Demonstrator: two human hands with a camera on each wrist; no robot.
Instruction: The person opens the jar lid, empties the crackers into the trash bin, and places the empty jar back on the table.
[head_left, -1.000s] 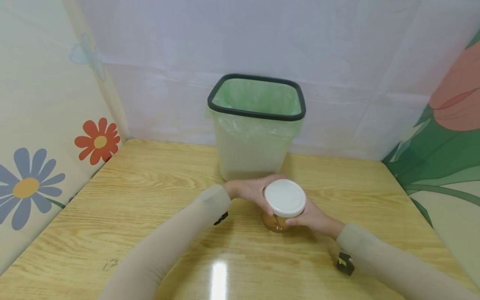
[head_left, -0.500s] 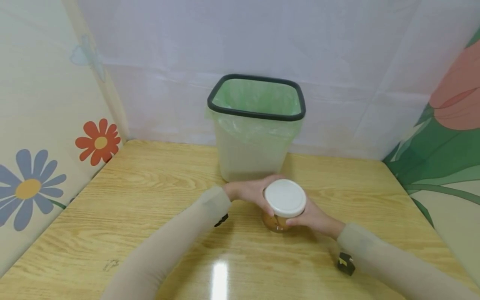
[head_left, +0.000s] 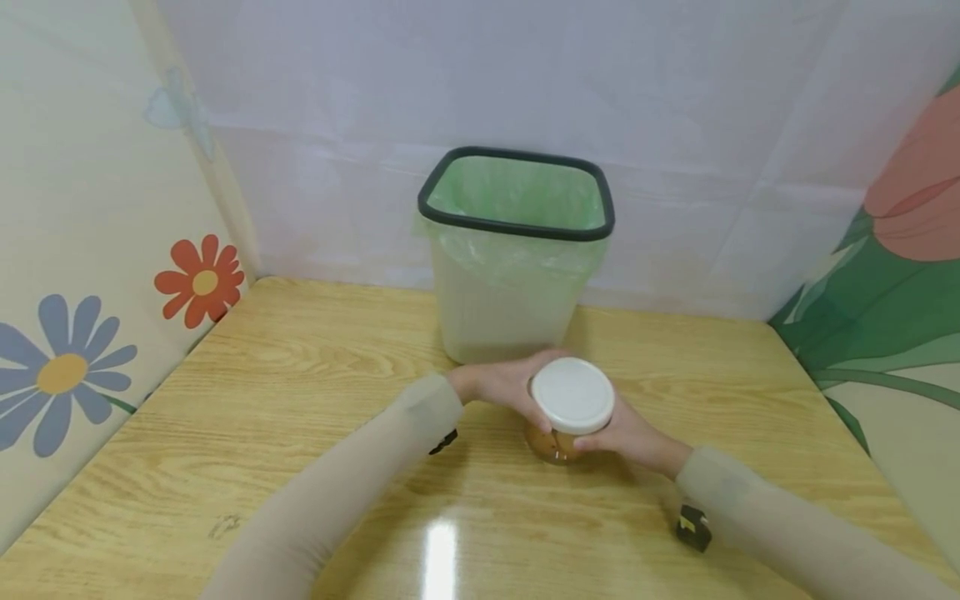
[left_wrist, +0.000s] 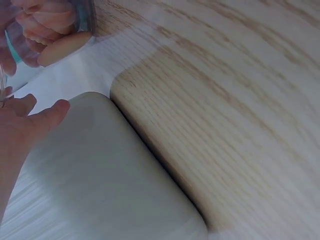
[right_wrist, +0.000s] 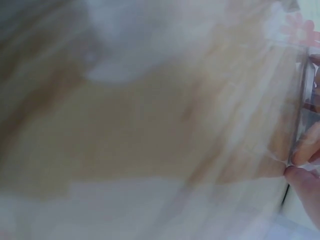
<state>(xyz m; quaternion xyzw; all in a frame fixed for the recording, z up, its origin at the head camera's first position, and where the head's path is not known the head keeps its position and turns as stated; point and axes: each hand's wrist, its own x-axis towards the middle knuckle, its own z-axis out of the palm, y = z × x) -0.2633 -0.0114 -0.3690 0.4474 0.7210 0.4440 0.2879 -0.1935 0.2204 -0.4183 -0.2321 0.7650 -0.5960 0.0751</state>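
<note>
A clear jar [head_left: 553,447] with a round white lid [head_left: 572,395] stands upright in front of the bin, with brownish pieces showing through its wall. My left hand [head_left: 512,386] grips its left side, thumb just under the lid. From the right, my right hand [head_left: 627,433] holds the opposite side, its thumb across the front. The left wrist view catches part of the jar [left_wrist: 67,49] at the top left, above the left hand [left_wrist: 25,127]. At the right border of the right wrist view, the right hand [right_wrist: 304,186] touches the transparent wall. Fingers behind the jar are mostly hidden.
Behind the jar stands a pale waste bin [head_left: 502,300] with a black rim [head_left: 517,227] and a green liner [head_left: 517,193]. The wooden table [head_left: 337,333] meets a white cloth backdrop [head_left: 675,108]. Flower-patterned cloths [head_left: 90,225] hang at both sides.
</note>
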